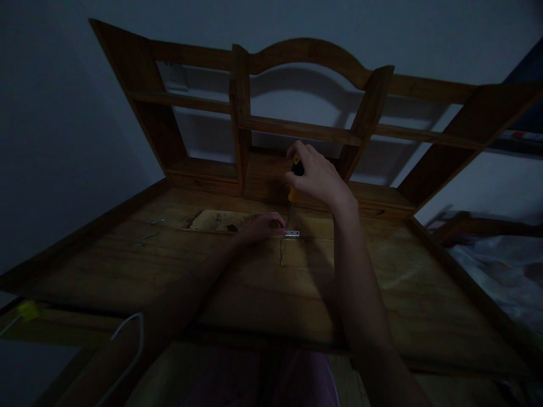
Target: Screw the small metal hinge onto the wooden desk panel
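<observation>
My right hand (316, 175) grips a screwdriver (293, 195) with a yellow and black handle. The shaft points almost straight down, its tip at a small metal plate with holes (292, 233). Low beside the plate, my left hand (267, 227) has its fingers pinched together at the plate's left end, close to the screwdriver tip. Whatever those fingers hold is hidden. The plate lies on the wooden desk top (237, 282), at the edge of a rough, pale patch (212, 220) where the surface is broken away.
Several screws (150, 234) lie loose on the left of the desk. A wooden shelf unit (297, 127) rises along the back. By the left front edge hangs a white cable (141, 333), with a yellow piece (29, 310) farther left. Pale bedding (500, 277) shows at right. The light is dim.
</observation>
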Available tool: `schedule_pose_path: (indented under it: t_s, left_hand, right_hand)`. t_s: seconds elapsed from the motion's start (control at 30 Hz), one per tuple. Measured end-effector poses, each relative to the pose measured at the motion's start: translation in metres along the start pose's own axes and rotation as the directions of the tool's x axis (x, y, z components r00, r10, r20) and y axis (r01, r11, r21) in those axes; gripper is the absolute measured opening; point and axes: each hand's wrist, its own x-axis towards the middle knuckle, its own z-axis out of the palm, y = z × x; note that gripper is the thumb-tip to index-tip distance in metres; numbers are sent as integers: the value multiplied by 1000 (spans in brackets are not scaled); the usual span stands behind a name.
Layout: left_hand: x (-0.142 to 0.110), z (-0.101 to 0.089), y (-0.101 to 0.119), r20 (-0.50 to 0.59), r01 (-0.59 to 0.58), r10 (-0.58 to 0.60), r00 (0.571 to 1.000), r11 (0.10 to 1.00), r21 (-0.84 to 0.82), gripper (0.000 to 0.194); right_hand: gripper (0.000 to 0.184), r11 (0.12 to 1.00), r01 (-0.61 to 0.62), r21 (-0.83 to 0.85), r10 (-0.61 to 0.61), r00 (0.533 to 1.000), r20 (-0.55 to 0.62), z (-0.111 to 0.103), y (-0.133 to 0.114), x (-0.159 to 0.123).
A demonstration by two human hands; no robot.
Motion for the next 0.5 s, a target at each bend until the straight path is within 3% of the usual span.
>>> schedule_pose_path:
  t_s: [0.5]
  left_hand:
    - [1,3,-3,-6,-71,71,997,997,-1,26]
  right_hand:
    - [34,1000,14,-24,-13,1000,25,2,2,3]
